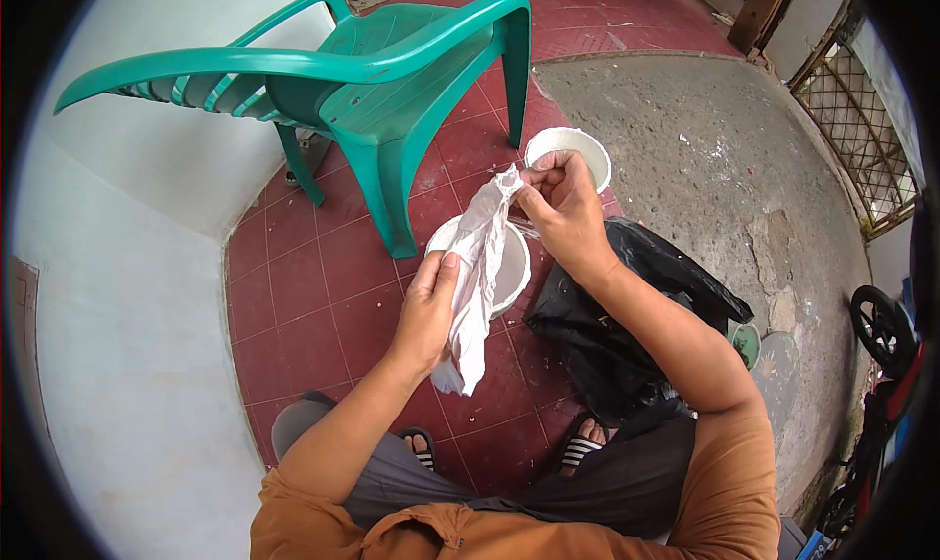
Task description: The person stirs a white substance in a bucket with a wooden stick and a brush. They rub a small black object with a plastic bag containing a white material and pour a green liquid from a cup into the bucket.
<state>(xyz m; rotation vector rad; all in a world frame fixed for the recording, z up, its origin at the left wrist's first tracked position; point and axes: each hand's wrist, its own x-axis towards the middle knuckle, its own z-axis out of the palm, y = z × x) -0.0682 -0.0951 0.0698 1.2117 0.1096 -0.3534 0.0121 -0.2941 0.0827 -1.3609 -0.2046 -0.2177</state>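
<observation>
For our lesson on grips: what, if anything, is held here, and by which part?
A crumpled white bag: the left hand grips its left side; the right hand pinches its gathered top.

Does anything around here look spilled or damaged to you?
Yes, the gray concrete floor beside the red tiles: it has white spatters, as if something had splashed there, and a paler, rough patch that looks worn or broken.

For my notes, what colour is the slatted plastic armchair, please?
The armchair is green, clearest in the head view.
</observation>
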